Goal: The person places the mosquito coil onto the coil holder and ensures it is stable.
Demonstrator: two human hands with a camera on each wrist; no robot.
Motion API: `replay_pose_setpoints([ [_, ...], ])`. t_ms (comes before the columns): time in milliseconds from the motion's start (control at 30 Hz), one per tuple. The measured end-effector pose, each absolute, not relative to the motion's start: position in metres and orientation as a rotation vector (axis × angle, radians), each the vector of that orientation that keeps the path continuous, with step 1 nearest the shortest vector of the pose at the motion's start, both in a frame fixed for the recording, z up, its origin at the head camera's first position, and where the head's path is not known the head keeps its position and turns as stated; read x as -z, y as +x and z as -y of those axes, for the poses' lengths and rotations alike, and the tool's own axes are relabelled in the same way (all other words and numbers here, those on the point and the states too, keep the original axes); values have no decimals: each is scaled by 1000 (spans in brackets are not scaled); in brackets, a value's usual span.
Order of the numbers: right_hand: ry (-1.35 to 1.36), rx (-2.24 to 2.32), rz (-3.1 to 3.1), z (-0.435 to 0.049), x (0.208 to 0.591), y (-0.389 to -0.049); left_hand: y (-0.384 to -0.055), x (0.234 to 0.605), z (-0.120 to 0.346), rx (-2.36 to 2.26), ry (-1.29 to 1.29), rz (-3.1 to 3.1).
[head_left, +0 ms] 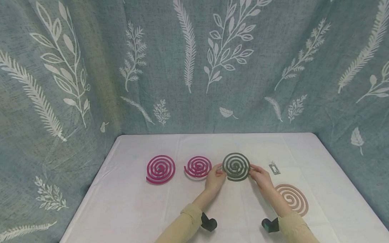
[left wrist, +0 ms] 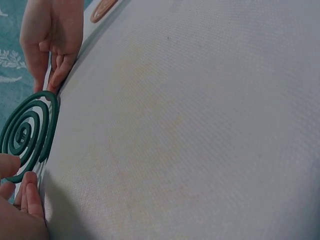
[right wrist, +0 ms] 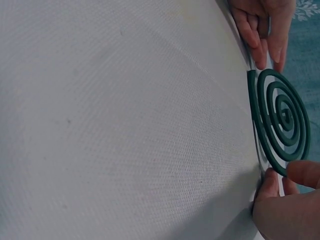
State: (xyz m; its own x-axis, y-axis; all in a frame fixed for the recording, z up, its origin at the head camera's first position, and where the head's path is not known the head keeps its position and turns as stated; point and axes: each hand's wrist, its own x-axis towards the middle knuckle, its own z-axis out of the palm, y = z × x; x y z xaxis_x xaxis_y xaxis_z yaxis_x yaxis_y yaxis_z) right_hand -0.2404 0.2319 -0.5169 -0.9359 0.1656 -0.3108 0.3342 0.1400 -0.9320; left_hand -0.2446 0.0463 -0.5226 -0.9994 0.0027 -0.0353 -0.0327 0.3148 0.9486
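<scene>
A dark green mosquito coil (head_left: 236,166) is held by its rim above the back part of the table, between both hands. My left hand (head_left: 215,178) pinches its left edge; in the left wrist view the thumb (left wrist: 9,165) lies over the outer ring. At the opposite edge my right hand (head_left: 262,178) grips the rim, its thumb (right wrist: 304,173) on the outer turn in the right wrist view. Just left of the left hand is a magenta coil (head_left: 198,167), partly covered by the fingers. What supports the green coil underneath is hard to see.
Another magenta coil (head_left: 160,169) lies farther left. On the right are a small metal coil stand (head_left: 274,168) and a tan coil (head_left: 295,200), partly behind the right forearm. White cloth covers the table (head_left: 126,209); a patterned blue-green curtain (head_left: 166,65) hangs around it.
</scene>
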Motion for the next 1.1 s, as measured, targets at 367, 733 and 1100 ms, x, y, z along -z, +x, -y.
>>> replay_pose_setpoints([
  [367,479,1892,-2275,-233,518,-240,-244,522,-47,-1802,-30,-2531],
  [733,490,1899,-2278,-232,517,-240,-245,523,-47,-1804,-23,-2526],
  [1100,566,1880,-2275,-230,514,-242,-243,525,-47,-1795,11,-2575],
])
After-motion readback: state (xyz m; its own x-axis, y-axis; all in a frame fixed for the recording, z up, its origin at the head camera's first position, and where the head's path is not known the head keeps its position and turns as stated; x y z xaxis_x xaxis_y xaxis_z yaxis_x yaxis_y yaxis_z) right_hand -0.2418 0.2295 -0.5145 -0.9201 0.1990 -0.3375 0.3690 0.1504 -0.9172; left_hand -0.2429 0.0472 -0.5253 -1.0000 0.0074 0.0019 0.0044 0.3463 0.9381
